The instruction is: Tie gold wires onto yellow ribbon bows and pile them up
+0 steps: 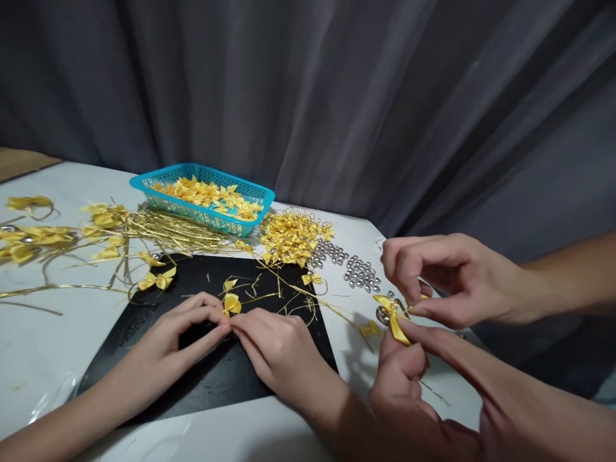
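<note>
Head view: left hand (409, 378) and right hand (447, 276) are both pinching a bow (392, 317); co-worker's hands (279, 346) are working just beside on the mat (216, 378).

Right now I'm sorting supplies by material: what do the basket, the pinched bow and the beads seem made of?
Basket: moulded plastic, glossy blue, lattice walls. Bow: satin-like ribbon, yellow sheen. Beads: metal or metallised plastic, mirror-bright silver.
</note>
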Tool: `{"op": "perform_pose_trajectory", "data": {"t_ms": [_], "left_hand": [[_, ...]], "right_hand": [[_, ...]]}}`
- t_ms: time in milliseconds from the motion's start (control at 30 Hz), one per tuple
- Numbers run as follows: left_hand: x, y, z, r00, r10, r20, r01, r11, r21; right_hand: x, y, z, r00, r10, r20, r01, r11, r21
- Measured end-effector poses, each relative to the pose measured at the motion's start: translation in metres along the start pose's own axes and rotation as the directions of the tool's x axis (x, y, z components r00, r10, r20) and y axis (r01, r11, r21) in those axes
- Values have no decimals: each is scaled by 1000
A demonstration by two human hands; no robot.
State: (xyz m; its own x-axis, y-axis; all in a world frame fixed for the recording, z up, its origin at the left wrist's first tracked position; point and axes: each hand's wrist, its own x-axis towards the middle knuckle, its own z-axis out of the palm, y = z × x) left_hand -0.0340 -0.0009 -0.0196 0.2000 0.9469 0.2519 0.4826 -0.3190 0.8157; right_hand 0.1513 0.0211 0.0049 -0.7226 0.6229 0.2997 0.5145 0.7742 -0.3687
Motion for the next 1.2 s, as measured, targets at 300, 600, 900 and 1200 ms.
{"op": "perform_pose_trajectory", "data": {"t_ms": [300,600,900,1200], "left_hand": [[2,3,-2,1000,-29,3,29,1000,0],[5,7,-9,953,-268,-142,239,952,-192],[4,7,-9,963,-268,-16,244,897,-369],[6,8,-9,963,-267,26,248,852,-460]], "right_hand": [[1,-1,-3,995,-59,85,79,966,-247],[-1,9,-12,996,58,-73,-62,997,-53],[0,9,-4,964,117,-240,-112,993,36],[4,-2,1,911,410,-47,-353,833,427]]}}
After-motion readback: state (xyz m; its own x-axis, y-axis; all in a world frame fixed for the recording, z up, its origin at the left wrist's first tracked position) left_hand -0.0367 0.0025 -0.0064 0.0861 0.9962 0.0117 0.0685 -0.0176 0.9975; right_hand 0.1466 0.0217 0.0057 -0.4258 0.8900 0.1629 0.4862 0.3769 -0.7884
